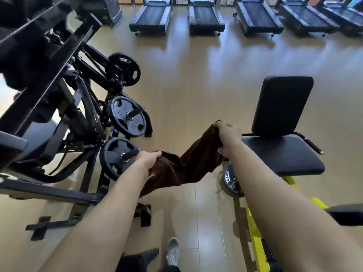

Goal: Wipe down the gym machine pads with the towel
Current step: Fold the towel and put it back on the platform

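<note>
A dark brown towel (188, 163) hangs stretched in the air between both my hands, over the floor. My left hand (148, 159) grips its lower left end. My right hand (228, 135) grips the upper right end, just left of the black seat pad (282, 154) of a yellow-framed machine. The upright black back pad (280, 105) stands behind the seat. The towel does not touch either pad.
A black plate-loaded machine (59, 95) with weight plates (126, 115) fills the left side. A row of treadmills (206, 16) lines the far wall. The yellow frame (255, 238) runs along the floor at lower right. My shoe (172, 252) is at the bottom.
</note>
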The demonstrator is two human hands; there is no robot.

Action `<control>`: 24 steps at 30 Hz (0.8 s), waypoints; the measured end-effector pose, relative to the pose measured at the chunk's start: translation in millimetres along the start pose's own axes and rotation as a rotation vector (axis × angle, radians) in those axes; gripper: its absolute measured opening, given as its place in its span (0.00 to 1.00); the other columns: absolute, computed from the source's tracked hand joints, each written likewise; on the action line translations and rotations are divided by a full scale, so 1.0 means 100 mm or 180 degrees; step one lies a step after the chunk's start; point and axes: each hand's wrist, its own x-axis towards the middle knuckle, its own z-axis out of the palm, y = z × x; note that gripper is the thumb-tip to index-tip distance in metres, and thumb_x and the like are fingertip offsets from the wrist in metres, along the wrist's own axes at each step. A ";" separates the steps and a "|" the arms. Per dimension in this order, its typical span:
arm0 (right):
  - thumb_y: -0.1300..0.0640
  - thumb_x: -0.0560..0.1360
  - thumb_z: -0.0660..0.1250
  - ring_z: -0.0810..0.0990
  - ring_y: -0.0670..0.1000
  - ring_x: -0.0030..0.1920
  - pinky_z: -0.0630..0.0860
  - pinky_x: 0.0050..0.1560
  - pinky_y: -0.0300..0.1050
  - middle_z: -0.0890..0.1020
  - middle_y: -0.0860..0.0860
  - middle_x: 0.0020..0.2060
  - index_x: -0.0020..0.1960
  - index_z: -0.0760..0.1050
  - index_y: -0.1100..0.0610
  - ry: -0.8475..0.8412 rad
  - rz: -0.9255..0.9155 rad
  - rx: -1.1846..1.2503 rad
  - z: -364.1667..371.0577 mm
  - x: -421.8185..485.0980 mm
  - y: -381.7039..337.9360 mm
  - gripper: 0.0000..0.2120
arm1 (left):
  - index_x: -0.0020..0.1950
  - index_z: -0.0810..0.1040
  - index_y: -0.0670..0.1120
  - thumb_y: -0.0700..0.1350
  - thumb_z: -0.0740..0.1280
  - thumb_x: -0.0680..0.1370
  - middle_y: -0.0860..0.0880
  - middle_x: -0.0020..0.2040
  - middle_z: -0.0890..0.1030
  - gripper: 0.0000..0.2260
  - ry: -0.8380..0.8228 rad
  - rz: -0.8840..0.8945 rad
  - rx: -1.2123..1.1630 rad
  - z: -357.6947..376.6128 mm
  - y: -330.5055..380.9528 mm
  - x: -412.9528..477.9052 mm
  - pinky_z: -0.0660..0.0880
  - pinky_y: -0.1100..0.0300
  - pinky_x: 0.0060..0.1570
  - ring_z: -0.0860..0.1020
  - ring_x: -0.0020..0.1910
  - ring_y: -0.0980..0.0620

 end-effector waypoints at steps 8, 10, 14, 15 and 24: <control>0.61 0.78 0.72 0.82 0.46 0.40 0.77 0.46 0.40 0.85 0.49 0.39 0.43 0.83 0.49 -0.1102 -0.1126 -0.0522 0.20 -1.30 0.82 0.08 | 0.44 0.79 0.34 0.35 0.59 0.84 0.42 0.37 0.82 0.13 -0.1722 -0.0403 -0.1857 0.02 -0.29 -1.10 0.81 0.63 0.33 0.83 0.31 0.51; 0.62 0.77 0.73 0.83 0.44 0.42 0.77 0.49 0.38 0.86 0.49 0.42 0.44 0.84 0.50 -0.1220 -0.1383 -0.0769 0.23 -1.48 0.98 0.07 | 0.43 0.79 0.32 0.33 0.56 0.84 0.40 0.36 0.82 0.15 -0.1815 -0.0487 -0.2017 -0.09 -0.41 -1.25 0.82 0.62 0.33 0.83 0.30 0.50; 0.58 0.77 0.72 0.84 0.41 0.46 0.78 0.51 0.36 0.87 0.38 0.42 0.45 0.84 0.42 -0.1126 -0.1716 -0.1200 0.28 -1.77 1.30 0.11 | 0.47 0.77 0.32 0.31 0.54 0.83 0.38 0.42 0.81 0.12 -0.1669 -0.0505 -0.2007 -0.29 -0.65 -1.39 0.83 0.58 0.43 0.83 0.37 0.46; 0.58 0.78 0.72 0.85 0.42 0.45 0.79 0.48 0.37 0.87 0.38 0.42 0.46 0.85 0.43 -0.1114 -0.1647 -0.1114 0.29 -1.84 1.38 0.10 | 0.49 0.76 0.31 0.30 0.53 0.82 0.37 0.42 0.81 0.12 -0.1670 -0.0548 -0.2074 -0.33 -0.72 -1.42 0.83 0.56 0.45 0.83 0.40 0.45; 0.53 0.70 0.67 0.84 0.52 0.49 0.81 0.51 0.54 0.86 0.45 0.53 0.63 0.81 0.49 -0.1787 -0.2390 -0.2339 0.53 -2.37 1.90 0.21 | 0.62 0.71 0.33 0.32 0.48 0.81 0.35 0.52 0.77 0.16 -0.1849 -0.0539 -0.2453 -0.84 -1.52 -1.63 0.73 0.40 0.64 0.77 0.51 0.41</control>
